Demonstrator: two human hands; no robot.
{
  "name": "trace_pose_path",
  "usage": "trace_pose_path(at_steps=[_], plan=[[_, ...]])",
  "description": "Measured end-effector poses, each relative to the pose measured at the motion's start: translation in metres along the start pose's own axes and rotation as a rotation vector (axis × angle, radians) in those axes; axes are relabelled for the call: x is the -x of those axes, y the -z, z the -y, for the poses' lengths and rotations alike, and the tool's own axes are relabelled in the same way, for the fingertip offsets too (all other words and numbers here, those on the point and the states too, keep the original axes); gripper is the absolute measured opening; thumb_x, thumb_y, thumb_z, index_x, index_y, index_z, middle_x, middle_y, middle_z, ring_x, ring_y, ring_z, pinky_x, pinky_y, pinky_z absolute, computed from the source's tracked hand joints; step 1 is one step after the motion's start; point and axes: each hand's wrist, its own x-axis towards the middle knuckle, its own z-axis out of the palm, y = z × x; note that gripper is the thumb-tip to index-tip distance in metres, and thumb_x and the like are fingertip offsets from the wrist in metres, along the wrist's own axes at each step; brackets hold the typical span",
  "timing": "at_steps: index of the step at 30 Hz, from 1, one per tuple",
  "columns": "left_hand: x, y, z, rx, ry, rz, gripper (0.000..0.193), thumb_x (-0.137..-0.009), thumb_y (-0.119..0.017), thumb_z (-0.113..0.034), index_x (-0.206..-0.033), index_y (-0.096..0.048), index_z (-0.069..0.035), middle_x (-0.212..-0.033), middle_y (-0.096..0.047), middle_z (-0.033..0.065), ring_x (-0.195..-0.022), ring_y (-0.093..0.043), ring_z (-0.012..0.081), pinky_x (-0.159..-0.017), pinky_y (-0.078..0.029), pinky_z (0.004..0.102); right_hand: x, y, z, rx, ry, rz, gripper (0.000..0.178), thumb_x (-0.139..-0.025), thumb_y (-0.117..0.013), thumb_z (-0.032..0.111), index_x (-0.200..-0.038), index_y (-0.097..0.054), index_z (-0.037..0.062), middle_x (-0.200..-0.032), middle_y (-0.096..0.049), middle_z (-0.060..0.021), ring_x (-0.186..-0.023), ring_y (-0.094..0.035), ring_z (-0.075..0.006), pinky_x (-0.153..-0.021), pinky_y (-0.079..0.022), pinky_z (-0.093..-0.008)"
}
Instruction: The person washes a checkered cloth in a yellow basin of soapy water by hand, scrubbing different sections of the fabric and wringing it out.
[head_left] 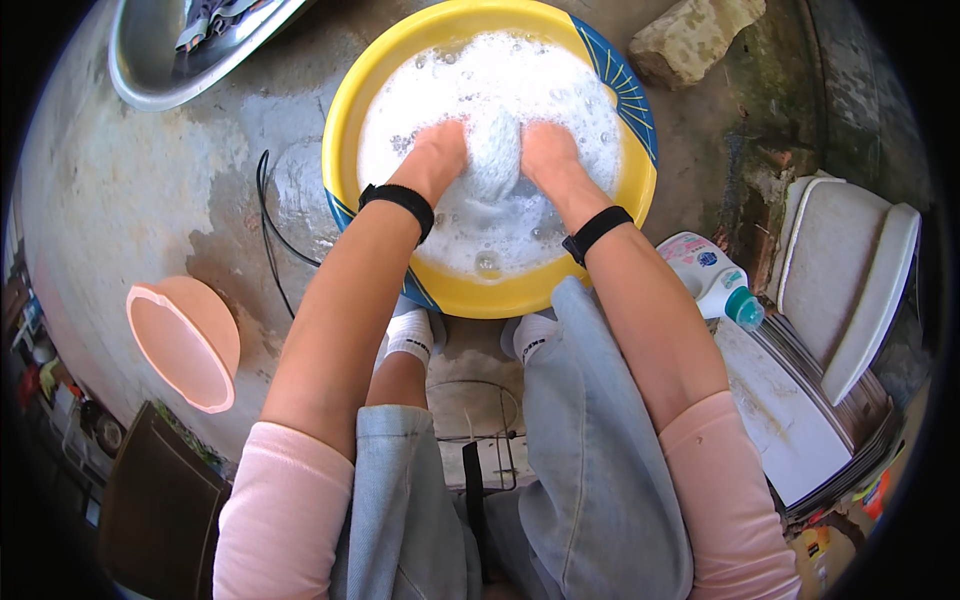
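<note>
A yellow plastic basin (343,125) with blue patterned panels stands before me, full of water and thick white suds (545,75). Both my hands are sunk in the foam. Between them bulges a bunched, soaked light-coloured cloth (492,150), largely coated in suds. My left hand (442,143) lies along its left side and my right hand (546,146) along its right. Foam hides the fingers of each hand, so their grip does not show. Each wrist wears a black band.
A metal basin (190,92) holding dark cloth sits at the far left. A pink plastic basin (185,340) stands to the left, near a black cable (266,210). At right are a stone (695,40), a white detergent bottle (705,275) with a teal cap, and a pale bin-like container (835,265).
</note>
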Motion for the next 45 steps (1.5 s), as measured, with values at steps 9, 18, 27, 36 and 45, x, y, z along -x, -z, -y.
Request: trace_pose_path(at_steps=[9,18,27,36,45], plan=[[0.001,0.042,0.005,0.069,-0.406,0.125,0.045,-0.085,-0.054,-0.008,-0.130,-0.056,-0.006,-0.128,-0.059,0.0246,-0.115,-0.059,0.0373,-0.100,-0.045,0.0430,0.030,0.009,0.013,-0.398,-0.129,-0.099,0.030,-0.086,-0.059,0.024,-0.103,-0.066,0.0007,-0.099,-0.068,-0.0262,-0.099,-0.064,-0.0428,-0.088,-0.051,-0.0470],[0.104,0.058,-0.040,-0.365,-0.318,-0.177,0.111,-0.066,-0.084,-0.035,-0.153,-0.023,-0.004,-0.158,-0.005,0.0309,-0.144,-0.014,0.0533,-0.104,-0.030,0.0715,0.096,0.051,0.012,-0.147,0.123,-0.198,0.115,-0.059,-0.090,0.018,-0.153,-0.023,0.0150,-0.154,-0.026,-0.0227,-0.139,-0.033,-0.0429,-0.109,-0.037,-0.0502],[0.069,-0.001,-0.038,-0.409,-0.172,-0.046,0.121,-0.060,-0.084,-0.057,-0.149,-0.028,0.000,-0.151,-0.022,0.0352,-0.127,-0.043,0.0532,-0.093,-0.046,0.0605,0.067,0.030,0.001,0.356,0.257,-0.069,0.106,-0.061,-0.089,0.024,-0.150,-0.032,0.0191,-0.153,-0.036,-0.0141,-0.140,-0.036,-0.0342,-0.106,-0.040,-0.0492],[0.032,-0.009,-0.026,-0.307,-0.154,0.156,0.034,-0.087,-0.063,-0.031,-0.107,-0.072,-0.005,-0.112,-0.070,0.0121,-0.101,-0.068,0.0254,-0.084,-0.054,0.0365,0.025,0.018,0.003,0.168,0.104,0.301,0.029,-0.081,-0.061,0.018,-0.105,-0.073,0.0061,-0.111,-0.070,-0.0143,-0.103,-0.067,-0.0303,-0.090,-0.052,-0.0395],[0.026,0.009,-0.026,-0.759,-0.339,0.208,0.026,-0.090,-0.057,-0.015,-0.109,-0.074,-0.013,-0.113,-0.071,0.0064,-0.104,-0.067,0.0197,-0.084,-0.052,0.0305,0.007,0.015,0.001,0.125,-0.047,0.305,0.026,-0.081,-0.058,0.019,-0.097,-0.075,0.0074,-0.109,-0.070,-0.0153,-0.103,-0.067,-0.0309,-0.089,-0.053,-0.0390]])
